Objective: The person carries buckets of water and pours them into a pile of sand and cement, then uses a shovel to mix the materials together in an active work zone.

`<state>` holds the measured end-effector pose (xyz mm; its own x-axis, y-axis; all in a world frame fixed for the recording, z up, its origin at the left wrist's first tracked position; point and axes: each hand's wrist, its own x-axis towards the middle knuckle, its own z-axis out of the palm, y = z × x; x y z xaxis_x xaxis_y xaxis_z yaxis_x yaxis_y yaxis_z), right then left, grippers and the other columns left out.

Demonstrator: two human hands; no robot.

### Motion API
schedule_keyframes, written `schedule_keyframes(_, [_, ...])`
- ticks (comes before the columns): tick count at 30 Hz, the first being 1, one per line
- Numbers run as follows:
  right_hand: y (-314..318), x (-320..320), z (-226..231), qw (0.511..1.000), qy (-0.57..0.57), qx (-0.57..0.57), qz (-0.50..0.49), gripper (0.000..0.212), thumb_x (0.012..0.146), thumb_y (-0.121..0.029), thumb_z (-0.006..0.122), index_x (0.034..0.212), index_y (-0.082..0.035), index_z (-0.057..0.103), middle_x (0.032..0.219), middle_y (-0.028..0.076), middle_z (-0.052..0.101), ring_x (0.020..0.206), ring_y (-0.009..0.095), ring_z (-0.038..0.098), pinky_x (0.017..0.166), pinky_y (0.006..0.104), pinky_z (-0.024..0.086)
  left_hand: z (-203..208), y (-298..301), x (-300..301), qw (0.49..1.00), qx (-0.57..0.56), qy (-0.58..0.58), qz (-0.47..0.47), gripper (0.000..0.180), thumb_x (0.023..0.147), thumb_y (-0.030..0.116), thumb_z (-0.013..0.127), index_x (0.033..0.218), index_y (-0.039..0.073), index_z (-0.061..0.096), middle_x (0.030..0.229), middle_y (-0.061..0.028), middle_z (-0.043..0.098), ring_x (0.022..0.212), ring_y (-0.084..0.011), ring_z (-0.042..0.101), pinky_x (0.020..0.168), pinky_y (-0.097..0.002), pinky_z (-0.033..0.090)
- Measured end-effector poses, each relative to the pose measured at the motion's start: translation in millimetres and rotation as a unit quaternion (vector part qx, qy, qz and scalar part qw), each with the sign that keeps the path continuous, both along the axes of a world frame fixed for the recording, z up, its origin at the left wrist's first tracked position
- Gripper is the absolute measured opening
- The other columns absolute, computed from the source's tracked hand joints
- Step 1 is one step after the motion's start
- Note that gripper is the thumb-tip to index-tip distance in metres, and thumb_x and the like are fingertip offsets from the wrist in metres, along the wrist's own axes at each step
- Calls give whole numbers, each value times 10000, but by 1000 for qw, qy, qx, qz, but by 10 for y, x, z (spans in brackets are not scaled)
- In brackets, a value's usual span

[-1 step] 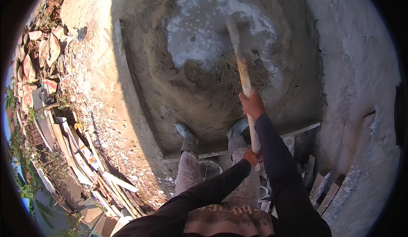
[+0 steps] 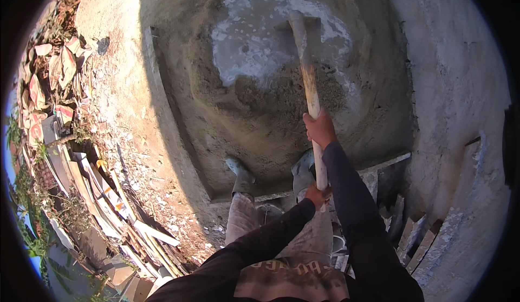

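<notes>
A hoe (image 2: 309,80) with a long wooden handle reaches away from me over a wet grey cement mix (image 2: 250,36). My right hand (image 2: 321,129) is wrapped round the middle of the handle. Lower down, close to my legs, my left hand (image 2: 316,195) grips the butt end. At the far end the hoe's blade (image 2: 312,24) shows above the pool, its edges slightly blurred. Whitish cement rings the pool, and a broad bank of damp sand (image 2: 216,123) surrounds it.
My boots (image 2: 242,176) stand in the near part of the shallow mixing bed, inside its low edge (image 2: 384,163). Scrap boards (image 2: 111,204) and crumpled sacks (image 2: 66,66) lie at left. A rough grey wall (image 2: 455,69) rises at right, with planks (image 2: 417,242) below.
The hoe's blade shows more clearly now, apparently lifted from the pool, and its head has shifted slightly right and away. Both hands have moved up a little, still gripping the handle.
</notes>
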<state>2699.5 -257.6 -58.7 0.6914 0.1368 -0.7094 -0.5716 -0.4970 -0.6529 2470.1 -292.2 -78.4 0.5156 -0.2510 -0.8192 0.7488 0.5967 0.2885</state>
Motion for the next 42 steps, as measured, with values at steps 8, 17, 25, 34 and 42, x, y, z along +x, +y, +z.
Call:
schedule_keyframes(8, [645, -412, -1547, 980, 167, 13, -105, 333, 843, -118, 582, 1103, 42, 449, 656, 111, 548, 476, 180, 558, 411, 346, 460, -233, 1257, -60, 987, 63, 140, -46, 282, 802, 191, 695, 952, -10, 567, 657, -69, 557, 472, -131, 516, 426, -330, 409])
schedule_keyframes(17, [1197, -1611, -606, 961, 148, 103, -209, 239, 864, -152, 611, 963, -9, 449, 660, 62, 482, 437, 160, 480, 418, 348, 415, -79, 1769, -1660, 891, 363, -31, -271, 468, 759, 353, 702, 1064, 15, 597, 902, -225, 661, 875, -372, 645, 749, -457, 501])
schedule_keyframes(25, [2160, -1062, -145, 922, -28, 187, -339, 186, 870, -185, 640, 897, -44, 522, 677, 18, 483, 533, 137, 479, 515, 361, 425, -431, 3428, -1349, 845, 364, -139, -366, 439, 758, 389, 693, 1060, 76, 631, 943, -211, 665, 930, -385, 629, 791, -465, 498])
schedule_keyframes(34, [2879, -2708, -61, 910, -76, 126, -386, 159, 849, -94, 601, 912, -29, 471, 635, 39, 493, 462, 131, 476, 438, 310, 412, -492, 4398, -2688, 828, 334, -132, -430, 431, 752, 353, 695, 1091, 91, 642, 921, -184, 679, 891, -338, 658, 775, -425, 527])
schedule_keyframes(42, [2770, -3652, -2316, 906, 174, 27, -386, 181, 814, -138, 613, 878, -14, 498, 587, 47, 494, 403, 150, 466, 386, 330, 402, -1026, 4367, -3889, 806, 308, 26, -505, 460, 721, 324, 733, 1058, 28, 634, 904, -192, 680, 884, -325, 666, 773, -417, 525])
